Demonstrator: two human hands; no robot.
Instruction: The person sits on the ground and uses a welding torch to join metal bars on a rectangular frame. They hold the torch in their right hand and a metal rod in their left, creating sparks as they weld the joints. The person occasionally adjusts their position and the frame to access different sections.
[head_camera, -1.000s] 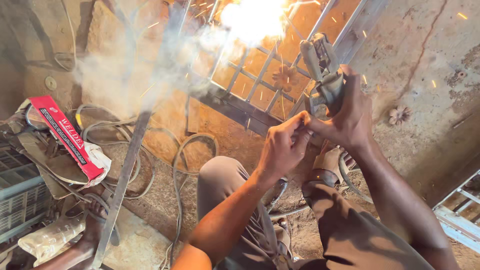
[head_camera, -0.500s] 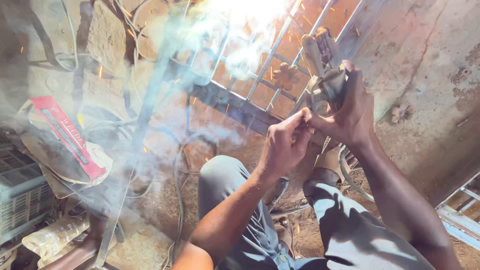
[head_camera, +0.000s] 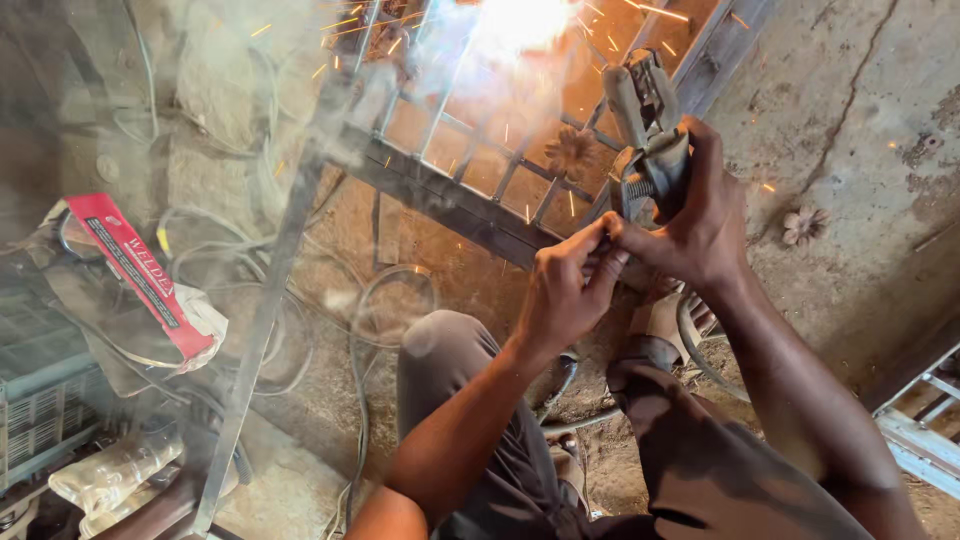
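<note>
My right hand (head_camera: 700, 215) is shut on a grey welding electrode holder (head_camera: 648, 140), whose tip points up toward a bright arc at the top of the view. My left hand (head_camera: 567, 290) is closed just below it, its fingertips pressing against the holder's lower end and my right hand. The arc burns on a metal grille frame (head_camera: 470, 190) with square bars and a flower ornament (head_camera: 572, 152), lying on the ground. Sparks and smoke spread from the arc. My knees show below the hands.
A red flat box (head_camera: 135, 270) lies on the left over rags and coiled cables (head_camera: 380, 300). A long metal bar (head_camera: 262, 330) runs diagonally past it. A crate (head_camera: 35, 400) sits at the left edge. A loose metal flower (head_camera: 803, 226) lies on the concrete at right.
The smoke has drifted left and thinned over the grille. Both hands have stayed on the holder, with the arc still burning and sparks flying.
</note>
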